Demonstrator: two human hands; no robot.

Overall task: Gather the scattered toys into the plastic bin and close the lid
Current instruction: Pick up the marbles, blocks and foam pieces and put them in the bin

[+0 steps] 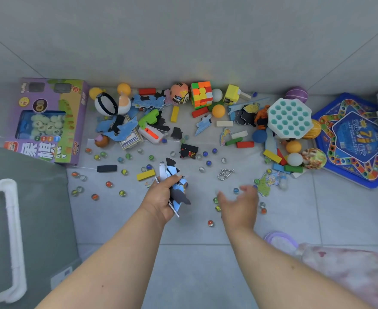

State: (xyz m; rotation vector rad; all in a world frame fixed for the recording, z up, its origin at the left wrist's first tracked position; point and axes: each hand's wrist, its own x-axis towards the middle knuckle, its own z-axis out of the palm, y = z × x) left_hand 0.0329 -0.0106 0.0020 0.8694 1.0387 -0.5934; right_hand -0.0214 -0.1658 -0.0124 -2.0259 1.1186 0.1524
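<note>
The left hand (161, 198) grips a bunch of flat blue and black puzzle pieces (176, 186), fingers curled round them above the grey tiled floor (197, 264). The right hand (239, 204) is held apart from it, fingers spread and loose, holding nothing, hovering near a few glass marbles (236, 190) and a yellow-green puzzle piece (267, 182).

The plastic bin (11, 230) sits at the lower left edge, only its white rim and grey inside showing; I cannot see a lid. Nearly everything remains out of it: a Rubik's cube (201, 94), a teal pop-it toy (289, 118), a blue star-shaped board (353, 139) and a purple game box (47, 121).

The bunch looks loosely fanned, so a piece may well slip out on the way to the bin, which lies well off to the left. The marbles are likely the bigger trouble: round and scattered on smooth tile, a careless sweep could send them rolling out of reach, and picking them up one by one would be slow.
</note>
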